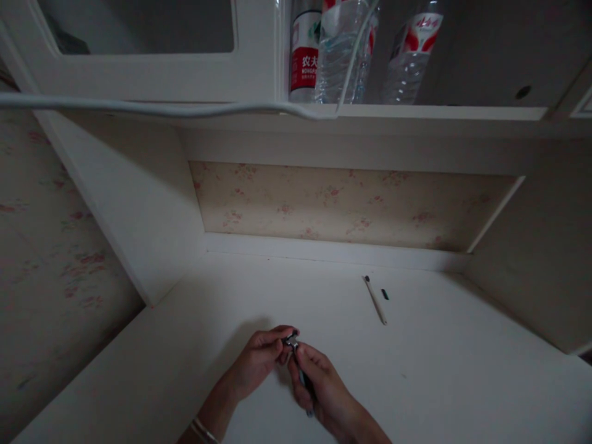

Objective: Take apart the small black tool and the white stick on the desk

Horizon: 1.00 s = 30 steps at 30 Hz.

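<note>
Closest to view, a pale cable [161, 110] runs across the front of a cabinet shelf [444, 112] holding plastic bottles [342, 61]. From where I stand, the activity is lower down, above the white desktop [453, 345], where the person's two hands meet on one slim thing: a dark-handled tool [304, 379] with a silvery head [291, 340] (a razor, I'd guess, though it is dim and small). The right hand [326, 379] is wrapped around the handle, thumb up near the neck; the left hand [256, 364] pinches the head between thumb and fingers, a bracelet [203, 430] at its wrist. What worries me is that pinch. With so little to hold, the head could slip from the left fingertips if twisted too hard, and should it carry an edge, skin would drag along it. A slack right grip could let the handle turn, bringing the same trouble. Beyond the hands, a cream stick [377, 302] and a tiny dark piece [385, 294] lie just beside each other; a stray knuckle could send that piece skidding.
</note>
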{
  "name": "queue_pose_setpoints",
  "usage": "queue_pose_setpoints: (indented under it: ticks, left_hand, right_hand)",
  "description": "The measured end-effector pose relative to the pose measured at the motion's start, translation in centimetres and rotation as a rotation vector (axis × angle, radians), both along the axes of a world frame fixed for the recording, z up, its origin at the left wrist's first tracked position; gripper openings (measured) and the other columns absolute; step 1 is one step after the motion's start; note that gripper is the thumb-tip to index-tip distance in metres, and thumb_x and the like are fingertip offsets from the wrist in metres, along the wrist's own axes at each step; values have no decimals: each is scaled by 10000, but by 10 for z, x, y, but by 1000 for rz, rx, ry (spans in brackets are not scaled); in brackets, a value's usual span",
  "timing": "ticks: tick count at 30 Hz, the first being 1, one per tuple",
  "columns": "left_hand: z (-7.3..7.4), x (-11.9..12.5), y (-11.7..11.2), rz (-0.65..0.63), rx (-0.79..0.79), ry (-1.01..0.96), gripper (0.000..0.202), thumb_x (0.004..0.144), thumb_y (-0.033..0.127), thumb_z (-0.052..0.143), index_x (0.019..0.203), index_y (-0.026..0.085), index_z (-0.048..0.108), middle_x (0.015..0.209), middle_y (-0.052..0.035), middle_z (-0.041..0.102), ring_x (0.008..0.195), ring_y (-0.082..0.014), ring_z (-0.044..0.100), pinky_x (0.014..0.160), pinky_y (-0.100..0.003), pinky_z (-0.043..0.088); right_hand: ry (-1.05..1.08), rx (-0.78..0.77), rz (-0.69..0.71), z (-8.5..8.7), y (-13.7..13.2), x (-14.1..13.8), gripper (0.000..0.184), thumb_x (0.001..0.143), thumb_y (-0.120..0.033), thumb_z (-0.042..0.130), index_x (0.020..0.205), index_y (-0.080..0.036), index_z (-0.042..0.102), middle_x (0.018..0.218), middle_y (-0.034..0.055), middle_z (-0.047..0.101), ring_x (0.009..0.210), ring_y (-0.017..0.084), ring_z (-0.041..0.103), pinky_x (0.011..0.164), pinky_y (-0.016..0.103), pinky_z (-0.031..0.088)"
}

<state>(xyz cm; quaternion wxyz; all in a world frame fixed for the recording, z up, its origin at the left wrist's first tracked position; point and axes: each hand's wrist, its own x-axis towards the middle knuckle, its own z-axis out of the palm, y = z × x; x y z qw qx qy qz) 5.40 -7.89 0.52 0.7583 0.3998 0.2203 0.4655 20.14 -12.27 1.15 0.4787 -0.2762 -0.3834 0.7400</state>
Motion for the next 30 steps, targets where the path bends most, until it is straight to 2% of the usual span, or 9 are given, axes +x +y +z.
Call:
queue_pose_setpoints:
  ticks: [4,8,13,18,24,27,30]
  left_hand:
    - [1,3,0,23,-36,-10,262,683,251,749,933,171,736,1042,-118,665,706,-142,534,674,-278,373]
    - [-1,6,3,35,-38,-6,272,692,250,741,948,157,729,855,-94,687,642,-116,493,654,-264,362]
    - [-1,7,4,54,-28,8,323,688,268,742,979,130,714,815,-74,656,634,-102,464,644,-255,351]
    - [-2,7,4,55,-41,18,357,673,282,755,989,124,710,652,-29,581,631,-108,456,625,-251,334]
    - [-8,5,7,25,3,1,323,754,274,688,1020,92,693,630,-29,562,625,-106,447,645,-256,338]
    - [-10,5,8,23,11,-27,299,771,245,671,1026,91,688,695,-50,606,636,-104,460,655,-253,345]
    - [-10,5,8,58,-23,-76,279,769,224,671,1025,113,688,821,-70,652,635,-95,479,656,-246,355]
  right_hand:
    - [-15,37,-17,0,3,2,371,872,-488,505,738,-145,552,561,-60,430,327,14,281,316,159,190]
    - [-39,99,-51,-4,7,1,342,896,-455,483,796,-139,568,579,-51,472,317,13,323,311,152,211]
    - [-23,95,-77,-8,9,1,300,907,-416,478,812,-144,560,616,-41,504,307,12,355,294,148,215]
    - [-38,113,-99,-10,8,1,296,914,-413,464,841,-145,568,670,-25,537,326,22,410,306,155,237]
    - [-111,123,-142,-5,8,0,337,913,-444,457,785,-147,552,539,-61,468,309,15,325,319,160,185]
    - [-158,126,-169,-6,8,1,366,905,-463,461,729,-150,533,439,-84,391,303,21,255,321,166,147]
    - [-170,114,-213,-8,7,2,368,888,-478,483,716,-156,523,439,-93,344,324,24,215,325,168,128]
